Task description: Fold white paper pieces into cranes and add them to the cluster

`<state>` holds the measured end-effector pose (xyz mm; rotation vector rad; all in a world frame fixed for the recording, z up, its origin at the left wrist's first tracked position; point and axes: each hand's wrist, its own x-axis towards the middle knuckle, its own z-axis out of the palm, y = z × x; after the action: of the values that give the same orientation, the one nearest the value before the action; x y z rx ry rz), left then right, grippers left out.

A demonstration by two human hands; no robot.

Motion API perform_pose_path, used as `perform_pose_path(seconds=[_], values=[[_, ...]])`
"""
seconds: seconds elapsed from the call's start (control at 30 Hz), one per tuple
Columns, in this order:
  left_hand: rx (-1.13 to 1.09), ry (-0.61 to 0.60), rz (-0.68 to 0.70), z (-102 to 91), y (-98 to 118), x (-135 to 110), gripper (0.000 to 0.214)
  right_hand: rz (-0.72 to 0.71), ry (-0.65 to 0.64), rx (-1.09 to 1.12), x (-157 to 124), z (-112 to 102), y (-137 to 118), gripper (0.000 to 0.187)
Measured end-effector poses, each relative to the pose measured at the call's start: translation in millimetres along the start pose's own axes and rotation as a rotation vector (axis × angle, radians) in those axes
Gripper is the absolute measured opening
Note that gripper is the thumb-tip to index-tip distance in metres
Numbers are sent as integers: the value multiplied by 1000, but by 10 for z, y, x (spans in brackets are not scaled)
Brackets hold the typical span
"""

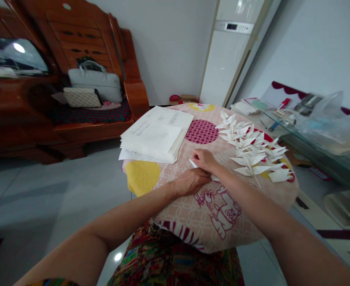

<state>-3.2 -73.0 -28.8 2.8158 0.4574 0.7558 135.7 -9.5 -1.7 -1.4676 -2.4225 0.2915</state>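
Note:
A small piece of folded white paper [193, 163] pokes out between my hands over the round table. My right hand [204, 160] is closed, its fingers curled in a pinch at the paper. Just below and touching it, my left hand [193, 181] has its fingers pressed together at the same paper, most of which they hide. To the right of my hands lies a spread of white folded-paper cranes [246, 145]. A thick stack of printed white sheets [154, 133] rests on the table's left side, with a smaller blank piece on top.
A patterned pink cloth [175, 210] covers the table. On the right stands a glass-topped cabinet [321, 159] with a plastic bag [327, 119] and papers. Behind are a wooden bench [82, 35] holding bags and a tall white air conditioner [225, 59].

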Motion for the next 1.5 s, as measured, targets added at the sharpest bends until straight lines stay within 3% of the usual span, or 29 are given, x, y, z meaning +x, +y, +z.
perform_pose_path(seconds=[0.2,0.4,0.6,0.83,1.23,1.5], values=[[-5,11,8,-32,0,-14,25,31,41,10,-92,-93,-13,8],[-12,23,24,-37,-11,-22,29,-18,242,153,-785,-257,326,11],[37,33,28,-41,-17,-37,32,36,365,175,-1262,-185,433,18],[49,38,7,-38,-11,-49,29,86,360,253,-1369,-196,489,20],[97,-118,38,-51,-17,-23,41,74,358,425,-1413,-199,571,20],[103,-124,5,-20,4,-17,38,66,408,184,-1367,-125,413,14]])
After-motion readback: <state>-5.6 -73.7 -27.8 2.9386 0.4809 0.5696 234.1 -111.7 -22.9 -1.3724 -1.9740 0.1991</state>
